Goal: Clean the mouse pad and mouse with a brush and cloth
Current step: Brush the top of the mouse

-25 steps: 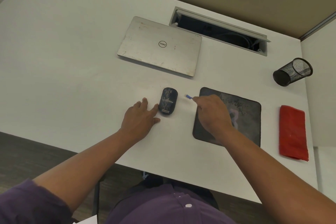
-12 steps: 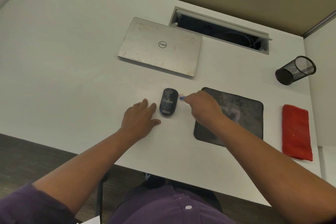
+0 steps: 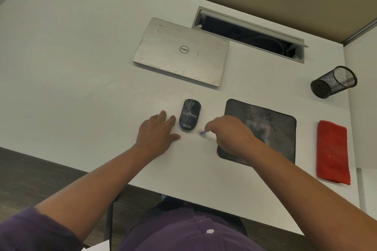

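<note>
Pinching a small blue-tipped brush (image 3: pixel 204 133) just right of the mouse (image 3: pixel 190 114), the right hand (image 3: pixel 228 134) overlaps the mouse pad (image 3: pixel 271 128), the left hand (image 3: pixel 158 134) rests flat with fingers straight just left of the mouse, and the red cloth (image 3: pixel 332 152) lies well right of it.

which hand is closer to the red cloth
The right hand. It holds the small brush over the mouse pad's near-left part, with the pad's far side between it and the red cloth. The left hand rests beyond the mouse, farther away.
</note>
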The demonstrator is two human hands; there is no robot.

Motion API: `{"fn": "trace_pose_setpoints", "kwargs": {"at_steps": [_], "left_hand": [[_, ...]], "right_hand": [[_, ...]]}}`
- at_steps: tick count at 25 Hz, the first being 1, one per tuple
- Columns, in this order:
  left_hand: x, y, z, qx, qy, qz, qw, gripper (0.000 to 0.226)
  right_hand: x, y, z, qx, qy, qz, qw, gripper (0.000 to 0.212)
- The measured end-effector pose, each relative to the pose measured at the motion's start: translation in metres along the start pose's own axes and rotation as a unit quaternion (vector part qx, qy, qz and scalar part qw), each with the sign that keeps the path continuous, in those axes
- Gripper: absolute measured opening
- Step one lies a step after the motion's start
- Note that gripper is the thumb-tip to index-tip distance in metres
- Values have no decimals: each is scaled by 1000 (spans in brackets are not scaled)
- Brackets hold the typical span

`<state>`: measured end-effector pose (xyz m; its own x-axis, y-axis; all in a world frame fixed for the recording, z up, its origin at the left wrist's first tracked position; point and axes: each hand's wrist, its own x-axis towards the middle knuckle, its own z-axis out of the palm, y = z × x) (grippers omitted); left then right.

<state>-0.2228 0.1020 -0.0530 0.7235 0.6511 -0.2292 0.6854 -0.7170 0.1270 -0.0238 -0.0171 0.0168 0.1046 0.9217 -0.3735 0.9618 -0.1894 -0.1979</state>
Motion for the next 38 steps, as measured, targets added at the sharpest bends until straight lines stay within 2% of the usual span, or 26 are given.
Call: {"fn": "trace_pose_setpoints", "kwargs": {"at_steps": [4, 6, 8, 11, 13, 15, 18, 20, 22, 24, 26, 27, 29, 30, 31, 33, 34, 36, 38], "left_hand": [[1, 1, 0, -4, -2, -3, 1000, 52], [1, 1, 0, -2, -3, -5, 1000, 52], [0, 2, -1, 1, 3, -5, 1000, 52], [0, 2, -1, 2, 6, -7, 1000, 52], [1, 1, 0, -2, 6, -9, 1000, 52], [1, 1, 1, -3, 7, -8, 1000, 52], [1, 0, 3, -2, 11, -4, 1000, 51], [1, 0, 4, -2, 11, -3, 1000, 51], [2, 0, 4, -2, 10, -3, 1000, 51], [1, -1, 5, -6, 10, -6, 1000, 51], [1, -1, 5, -9, 12, -6, 1000, 50], [0, -1, 5, -9, 12, -3, 1000, 50], [1, -1, 5, -12, 14, -5, 1000, 50], [1, -1, 6, -16, 16, -8, 1000, 50], [1, -1, 6, -22, 17, -13, 1000, 50], [1, 0, 5, -37, 15, -24, 999, 50], [1, 0, 4, -50, 11, -32, 998, 51], [1, -1, 1, -81, -1, -48, 996, 55], [2, -2, -4, -107, -17, -61, 992, 63]], "right_hand": [[-7, 6, -9, -11, 49, 88, 995, 48], [-15, -3, -2, 4, -19, 70, 997, 47], [-24, -13, 1, 68, -84, 53, 993, 38], [-32, -16, 1, 44, -41, 83, 995, 43], [-43, -24, 6, 42, -97, 61, 993, 42], [-51, -33, 9, 103, -153, 31, 982, 31], [-46, -30, 4, 48, -89, 87, 991, 23], [-47, -39, 4, 31, -119, 71, 990, 17], [-52, -51, 4, 102, -172, 21, 980, 22], [-50, -48, 3, 111, -125, 47, 985, 22], [-49, -45, 6, 30, -80, 80, 993, 18], [-51, -47, 7, 27, -91, 77, 993, 18], [-55, -51, 8, 121, -150, 30, 981, 22], [-55, -51, 7, 169, -153, 16, 973, 27], [-52, -48, 7, 177, -116, 18, 977, 30], [-46, -37, 12, 99, 10, 35, 994, 37], [-44, -32, 16, 71, 44, 43, 996, 42], [-47, -29, 25, 81, 3, 26, 996, 45], [-56, -26, 25, 158, -47, 10, 986, 36]]}}
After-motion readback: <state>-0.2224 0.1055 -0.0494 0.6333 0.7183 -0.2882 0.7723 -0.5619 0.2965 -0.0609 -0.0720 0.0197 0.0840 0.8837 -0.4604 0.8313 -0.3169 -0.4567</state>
